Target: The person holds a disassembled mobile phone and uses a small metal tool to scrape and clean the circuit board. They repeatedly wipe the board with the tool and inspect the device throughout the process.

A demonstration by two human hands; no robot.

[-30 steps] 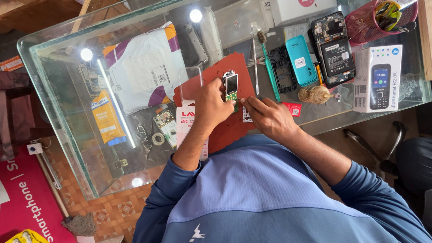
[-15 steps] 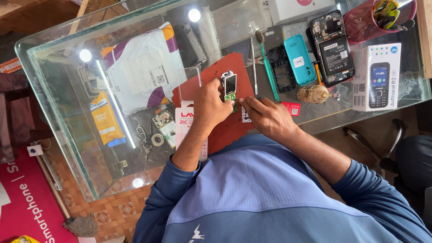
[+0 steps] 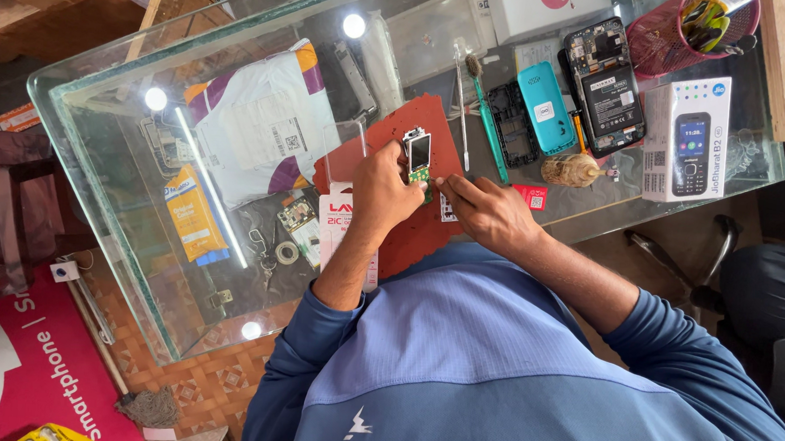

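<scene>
Partly, my own hands block the view: the lower end of the small phone circuit board (image 3: 417, 154) disappears under my left hand (image 3: 383, 190), and what my right hand (image 3: 490, 213) presses on is too small to make out. My shoulders and blue sleeves cut off the near edge of the glass surface (image 3: 101, 151). The left fingers (image 3: 419, 188) curl together and pinch the board at its lower end, holding it over the red work mat (image 3: 410, 235). My right fingertips (image 3: 446, 184) are drawn together just beside the board, touching the mat; whether they grip anything I cannot tell. The board stands lengthwise away from me, with a pale screen in a light frame on top and a green strip with tiny parts beneath it. Near my right hand lie a green-handled brush (image 3: 487, 123), a turquoise phone shell (image 3: 545, 109) and a white phone box (image 3: 685, 150).
</scene>
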